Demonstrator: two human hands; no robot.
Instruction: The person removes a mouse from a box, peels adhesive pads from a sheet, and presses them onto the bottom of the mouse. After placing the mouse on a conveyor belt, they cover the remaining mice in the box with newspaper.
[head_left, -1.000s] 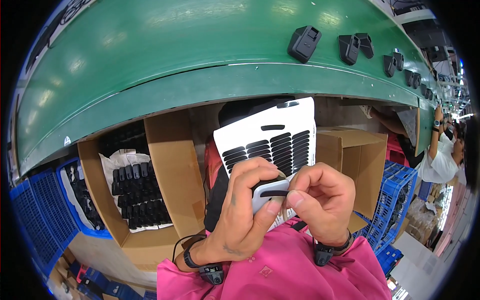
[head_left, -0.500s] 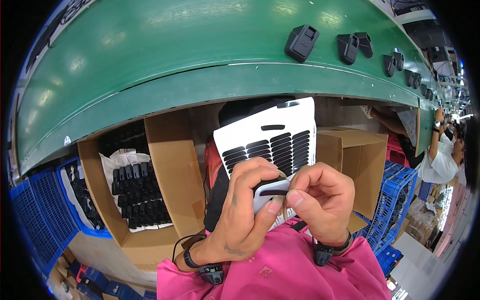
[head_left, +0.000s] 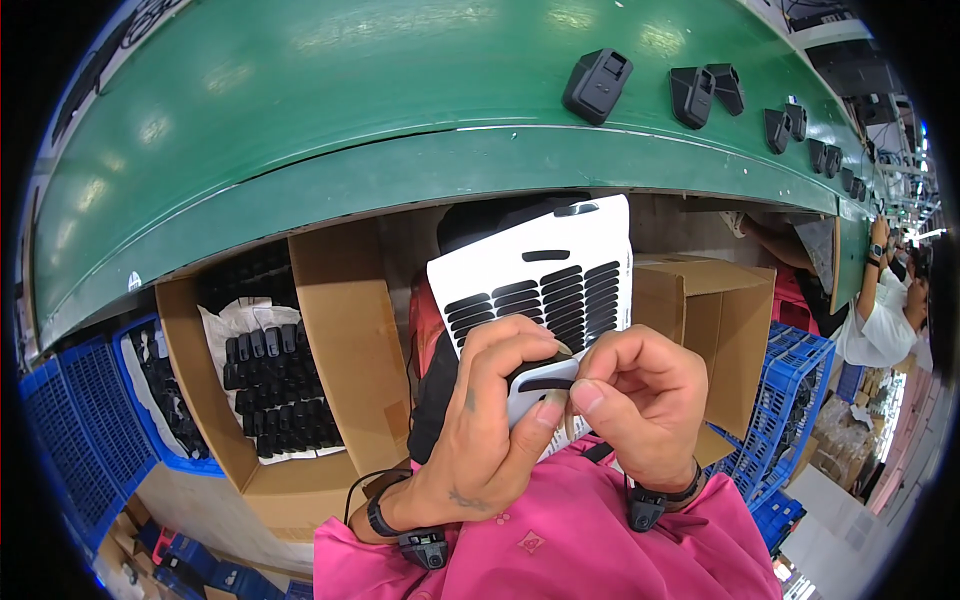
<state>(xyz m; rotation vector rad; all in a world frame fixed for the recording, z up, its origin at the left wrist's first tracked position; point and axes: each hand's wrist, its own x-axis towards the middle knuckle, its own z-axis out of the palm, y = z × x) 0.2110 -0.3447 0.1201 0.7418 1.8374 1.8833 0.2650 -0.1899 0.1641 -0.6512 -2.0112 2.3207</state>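
My left hand (head_left: pixel 485 425) is closed around a small casing (head_left: pixel 524 403) with a light grey face and dark edges, held above my lap. A curved black strip (head_left: pixel 545 384) lies across the grey face near its upper edge. My right hand (head_left: pixel 645 410) pinches thumb against forefinger at the strip's right end, close to the casing's edge. Fingers hide the casing's back and sides. Beyond both hands, a white sheet (head_left: pixel 480 272) with columns of black oblong stickers (head_left: pixel 562 300) rests in front of me.
On the green bench (head_left: pixel 330 100) ahead stand several black devices (head_left: pixel 598 87), mostly to the right. A carton (head_left: pixel 345 350) on the left contains rows of black parts (head_left: pixel 280 395). To the right are another carton (head_left: pixel 735 350), a blue crate (head_left: pixel 790 400) and a co-worker (head_left: pixel 880 320).
The nearest black devices on the bench have shifted slightly left. My right hand has edged a little left; the grip of both hands on the casing and strip looks unchanged.
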